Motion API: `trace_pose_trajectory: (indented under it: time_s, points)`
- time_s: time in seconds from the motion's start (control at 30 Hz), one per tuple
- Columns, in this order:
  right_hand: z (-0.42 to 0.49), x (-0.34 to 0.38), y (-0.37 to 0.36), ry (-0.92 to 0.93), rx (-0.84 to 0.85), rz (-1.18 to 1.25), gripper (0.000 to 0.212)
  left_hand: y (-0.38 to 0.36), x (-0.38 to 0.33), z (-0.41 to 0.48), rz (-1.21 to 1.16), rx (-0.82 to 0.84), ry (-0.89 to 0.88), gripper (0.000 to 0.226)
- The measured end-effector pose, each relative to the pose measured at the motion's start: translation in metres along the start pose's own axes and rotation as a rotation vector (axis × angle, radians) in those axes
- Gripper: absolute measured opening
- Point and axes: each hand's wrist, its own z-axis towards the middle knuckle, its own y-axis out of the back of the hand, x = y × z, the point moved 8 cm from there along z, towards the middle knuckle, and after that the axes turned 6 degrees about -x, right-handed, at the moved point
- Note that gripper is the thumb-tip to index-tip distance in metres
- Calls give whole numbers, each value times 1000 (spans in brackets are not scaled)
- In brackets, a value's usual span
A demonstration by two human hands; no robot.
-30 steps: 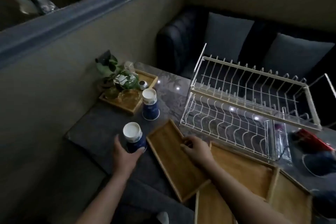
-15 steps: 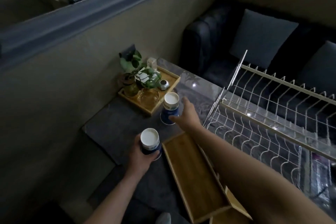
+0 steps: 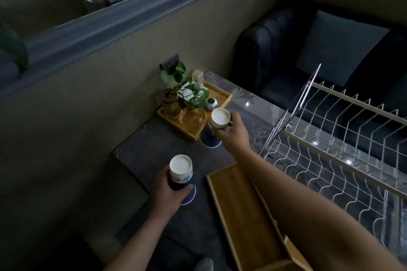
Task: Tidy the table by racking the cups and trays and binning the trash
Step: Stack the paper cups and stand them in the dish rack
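The right hand (image 3: 233, 131), off the tray (image 3: 244, 209) a second ago, has now closed on the far cup (image 3: 219, 120); the left hand (image 3: 170, 189) still wraps the near cup (image 3: 181, 171). Both cups look ready for the rack (image 3: 330, 149), just right of the right hand. Each stands upside down, base up, long axis roughly vertical.

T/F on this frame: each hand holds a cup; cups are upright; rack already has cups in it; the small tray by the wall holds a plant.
1. Each hand holds a cup. True: the left hand grips the near cup, the right hand the far cup.
2. The cups are upright. False: both stand upside down.
3. The rack already holds cups. False: none show on its visible wires.
4. The small tray holds a plant. True.
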Motion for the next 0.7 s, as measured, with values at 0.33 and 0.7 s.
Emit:
trace_pose_trajectory:
  time_s: [0.33, 0.7]
  points:
    - [-106, 45, 77, 84, 13, 417, 54, 13, -14, -23, 80, 77, -166, 71]
    - [-194, -21, 106, -126, -38, 462, 41, -23, -29, -79, 87, 329, -195, 73]
